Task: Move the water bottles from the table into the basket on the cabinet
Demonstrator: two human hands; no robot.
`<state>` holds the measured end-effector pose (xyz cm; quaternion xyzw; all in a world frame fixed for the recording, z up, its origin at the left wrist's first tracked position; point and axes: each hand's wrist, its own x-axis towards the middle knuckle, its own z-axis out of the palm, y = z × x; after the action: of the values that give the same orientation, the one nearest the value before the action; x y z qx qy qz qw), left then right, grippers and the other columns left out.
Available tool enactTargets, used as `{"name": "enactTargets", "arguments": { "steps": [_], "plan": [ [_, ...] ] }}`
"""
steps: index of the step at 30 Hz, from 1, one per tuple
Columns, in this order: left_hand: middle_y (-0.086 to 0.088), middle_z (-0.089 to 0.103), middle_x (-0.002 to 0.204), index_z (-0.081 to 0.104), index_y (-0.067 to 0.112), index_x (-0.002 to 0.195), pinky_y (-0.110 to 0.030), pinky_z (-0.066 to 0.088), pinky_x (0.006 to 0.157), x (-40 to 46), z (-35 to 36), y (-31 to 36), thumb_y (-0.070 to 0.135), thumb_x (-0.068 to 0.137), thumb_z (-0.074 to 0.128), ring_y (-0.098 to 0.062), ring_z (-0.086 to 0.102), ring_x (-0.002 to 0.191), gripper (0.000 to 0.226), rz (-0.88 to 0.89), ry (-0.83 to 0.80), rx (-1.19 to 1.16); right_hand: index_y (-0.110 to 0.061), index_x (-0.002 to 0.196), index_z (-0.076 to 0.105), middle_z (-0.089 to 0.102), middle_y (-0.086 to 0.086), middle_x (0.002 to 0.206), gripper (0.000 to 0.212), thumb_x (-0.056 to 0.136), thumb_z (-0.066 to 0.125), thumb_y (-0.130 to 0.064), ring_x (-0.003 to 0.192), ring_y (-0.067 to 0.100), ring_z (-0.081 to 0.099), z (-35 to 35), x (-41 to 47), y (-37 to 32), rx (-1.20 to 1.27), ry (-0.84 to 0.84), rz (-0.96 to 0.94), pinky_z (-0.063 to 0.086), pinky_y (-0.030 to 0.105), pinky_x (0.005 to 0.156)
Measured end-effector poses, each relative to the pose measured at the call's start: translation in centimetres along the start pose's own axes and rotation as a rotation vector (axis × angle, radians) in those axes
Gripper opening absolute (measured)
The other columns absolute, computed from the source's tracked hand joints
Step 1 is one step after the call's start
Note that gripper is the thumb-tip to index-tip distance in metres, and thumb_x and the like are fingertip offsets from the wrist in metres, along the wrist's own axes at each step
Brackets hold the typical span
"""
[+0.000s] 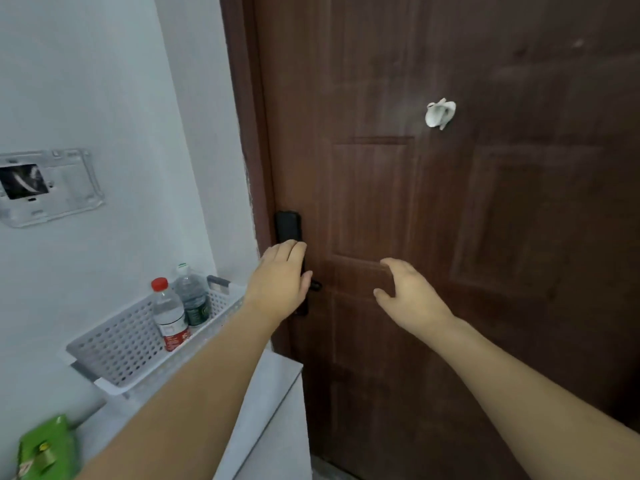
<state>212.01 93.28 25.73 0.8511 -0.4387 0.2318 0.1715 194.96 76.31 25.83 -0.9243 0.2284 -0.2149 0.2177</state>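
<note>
A white perforated basket (121, 344) rests on the white cabinet (266, 393) at the lower left. Two water bottles stand upright in it: a red-capped bottle (169, 313) with a red label, and behind it a bottle with a white cap and dark green label (192, 296). My left hand (280, 282) reaches past the basket's right end, fingers apart, in front of the black door lock. My right hand (408, 292) hovers open before the door panel, holding nothing. No table is in view.
A brown wooden door (450, 202) fills the right side, with a black lock and handle (289, 226) and a white hook (440, 112). A grey wall panel (45, 185) is mounted at left. A green packet (48, 448) lies on the cabinet's near corner.
</note>
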Motion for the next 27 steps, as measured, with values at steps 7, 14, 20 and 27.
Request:
{"name": "enactTargets", "arguments": {
  "steps": [7,14,20,27],
  "plan": [
    [-0.009,0.045,0.149,0.041,0.008,0.147,-0.040,0.031,0.117,-1.1,0.7,13.3,0.032,0.100,0.053,-0.029,0.040,0.137,0.055,0.039,0.002,-0.013,-0.015,0.148,0.037,0.042,0.004,0.150,0.061,0.093,0.061,-0.026,0.133,0.021,0.046,-8.3,-7.3,8.4,-0.040,0.044,0.047,0.037,0.032,0.110],
    [-0.009,0.044,0.150,0.040,0.009,0.148,-0.041,0.029,0.118,-3.0,1.5,27.2,0.031,0.099,0.054,-0.028,0.039,0.137,0.055,0.102,-0.028,-0.064,-0.015,0.148,0.036,0.042,0.005,0.150,0.061,0.093,0.061,-0.027,0.136,0.021,0.044,-15.4,-14.7,16.7,-0.066,0.057,0.111,0.036,0.033,0.113],
    [-0.006,0.043,0.151,0.039,0.011,0.148,-0.039,0.029,0.119,-2.7,2.7,34.7,0.032,0.099,0.053,-0.025,0.038,0.138,0.055,0.177,-0.047,-0.109,-0.016,0.149,0.034,0.040,0.004,0.152,0.061,0.095,0.059,-0.026,0.138,0.021,0.041,-19.6,-19.1,21.2,-0.076,0.093,0.215,0.033,0.031,0.113],
    [-0.004,0.044,0.150,0.040,0.013,0.148,-0.037,0.032,0.118,-3.4,3.7,39.8,0.034,0.099,0.053,-0.023,0.040,0.138,0.055,0.188,-0.071,-0.155,-0.019,0.150,0.030,0.037,0.001,0.154,0.060,0.097,0.056,-0.028,0.138,0.023,0.042,-23.0,-22.4,24.1,-0.108,0.092,0.282,0.037,0.038,0.114]
  ]
}}
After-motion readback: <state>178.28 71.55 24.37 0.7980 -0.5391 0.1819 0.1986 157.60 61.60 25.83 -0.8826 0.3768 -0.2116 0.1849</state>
